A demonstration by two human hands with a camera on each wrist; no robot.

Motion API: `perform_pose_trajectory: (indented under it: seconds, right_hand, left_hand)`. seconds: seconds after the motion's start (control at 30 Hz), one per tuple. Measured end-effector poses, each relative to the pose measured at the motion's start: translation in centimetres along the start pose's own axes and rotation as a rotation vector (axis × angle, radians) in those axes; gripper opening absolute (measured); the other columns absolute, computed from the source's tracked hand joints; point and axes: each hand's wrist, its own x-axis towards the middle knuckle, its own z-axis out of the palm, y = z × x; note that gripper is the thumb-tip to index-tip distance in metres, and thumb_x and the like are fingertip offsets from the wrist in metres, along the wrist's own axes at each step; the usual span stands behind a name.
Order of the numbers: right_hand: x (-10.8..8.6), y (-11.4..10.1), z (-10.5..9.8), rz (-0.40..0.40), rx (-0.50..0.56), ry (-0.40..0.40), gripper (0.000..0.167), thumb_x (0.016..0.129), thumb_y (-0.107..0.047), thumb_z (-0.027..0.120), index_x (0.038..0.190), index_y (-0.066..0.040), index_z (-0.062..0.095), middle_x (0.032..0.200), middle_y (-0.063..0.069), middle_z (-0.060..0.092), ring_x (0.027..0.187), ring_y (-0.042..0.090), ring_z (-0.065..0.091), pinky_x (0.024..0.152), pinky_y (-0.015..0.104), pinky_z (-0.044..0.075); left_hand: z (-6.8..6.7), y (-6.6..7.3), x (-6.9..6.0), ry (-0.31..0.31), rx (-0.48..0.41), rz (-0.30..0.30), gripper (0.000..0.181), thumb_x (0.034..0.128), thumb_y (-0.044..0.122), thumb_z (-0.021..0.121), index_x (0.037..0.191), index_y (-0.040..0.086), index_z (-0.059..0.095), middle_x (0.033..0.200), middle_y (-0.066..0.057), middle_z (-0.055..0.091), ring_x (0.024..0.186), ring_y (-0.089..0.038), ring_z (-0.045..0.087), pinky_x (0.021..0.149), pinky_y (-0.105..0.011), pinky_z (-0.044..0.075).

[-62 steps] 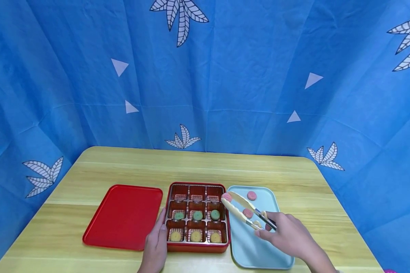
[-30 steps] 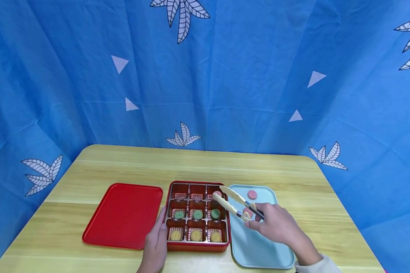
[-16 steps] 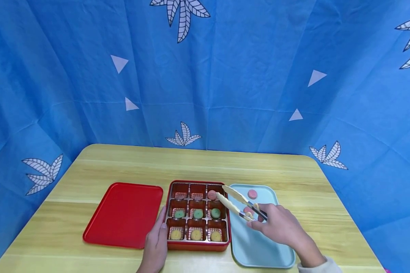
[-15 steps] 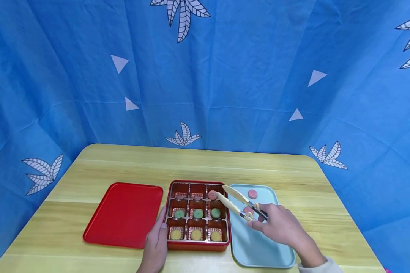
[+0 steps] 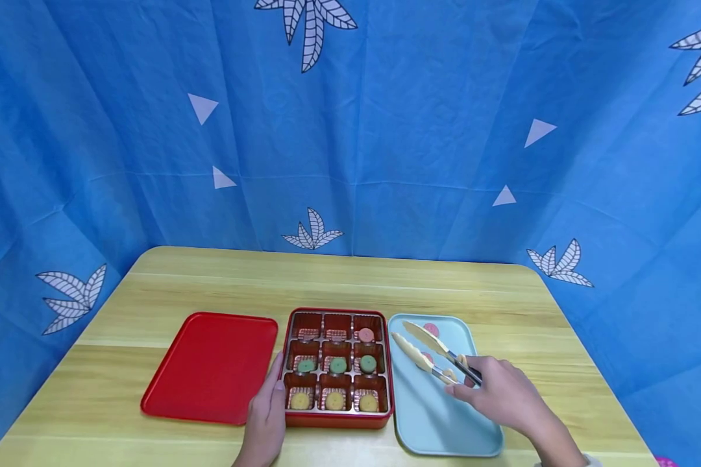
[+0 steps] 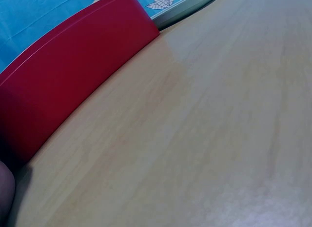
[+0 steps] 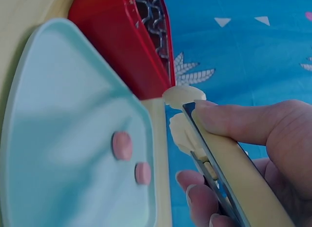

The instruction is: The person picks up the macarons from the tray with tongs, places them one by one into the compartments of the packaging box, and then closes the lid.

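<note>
The red box (image 5: 335, 421) has nine compartments: yellow pieces (image 5: 334, 401) in the front row, green ones (image 5: 337, 366) in the middle, one pink piece (image 5: 365, 335) at the back right. My left hand (image 5: 264, 421) rests along the box's left side, fingers straight. My right hand (image 5: 505, 397) grips tongs (image 5: 438, 350), whose tips are apart with nothing between them, above the light blue tray (image 5: 444, 428). Two pink pieces lie on that tray, partly behind the tongs in the head view; the right wrist view shows both, a nearer one (image 7: 122, 146) and a smaller-looking one (image 7: 143, 173).
A flat red tray (image 5: 210, 370) lies left of the box on the wooden table (image 5: 257, 279). The light blue tray stands close against the box's right side. A blue patterned cloth (image 5: 385, 130) hangs behind the table.
The pink piece went from the tongs into the back right compartment, where it lies lower now. My right hand and the tongs have moved right, back over the light blue tray. My left hand stays put.
</note>
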Motion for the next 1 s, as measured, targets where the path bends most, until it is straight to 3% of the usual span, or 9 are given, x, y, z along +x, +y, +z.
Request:
perform_pose_trajectory:
  seconds: [0.2,0.47,1.0]
  right_hand:
    - [-0.7,1.6,0.0,0.022,-0.019,0.002,0.036,0.074,-0.041,0.076,0.065,-0.018,0.050,0.056,-0.005,0.045,0.051,0.009,0.037,0.045,0.023,0.027]
    - [-1.6,3.0,0.5,0.072,-0.033,-0.003,0.037,0.073,-0.040,0.077,0.064,-0.017,0.049,0.055,-0.005,0.042,0.051,0.010,0.035,0.046,0.022,0.026]
    - [-2.1,4.3,1.8,0.148,-0.002,-0.055,0.039,0.072,-0.042,0.077,0.065,-0.014,0.050,0.056,-0.001,0.043,0.053,0.014,0.038,0.049,0.024,0.026]
  left_hand:
    - [0.0,0.0,0.0,-0.004,0.003,-0.004,0.045,0.1035,0.015,0.031,0.148,0.012,0.031,0.148,-0.003,0.039,0.133,-0.016,0.033,0.105,-0.036,0.032]
    - [0.0,-0.1,0.0,0.010,0.007,0.003,0.045,0.1031,0.015,0.033,0.148,0.014,0.032,0.147,-0.001,0.040,0.133,-0.015,0.033,0.102,-0.010,0.024]
    - [0.0,0.0,0.0,-0.001,-0.019,0.007,0.045,0.1035,0.015,0.032,0.148,0.013,0.031,0.148,-0.004,0.038,0.134,-0.016,0.032,0.102,-0.009,0.023]
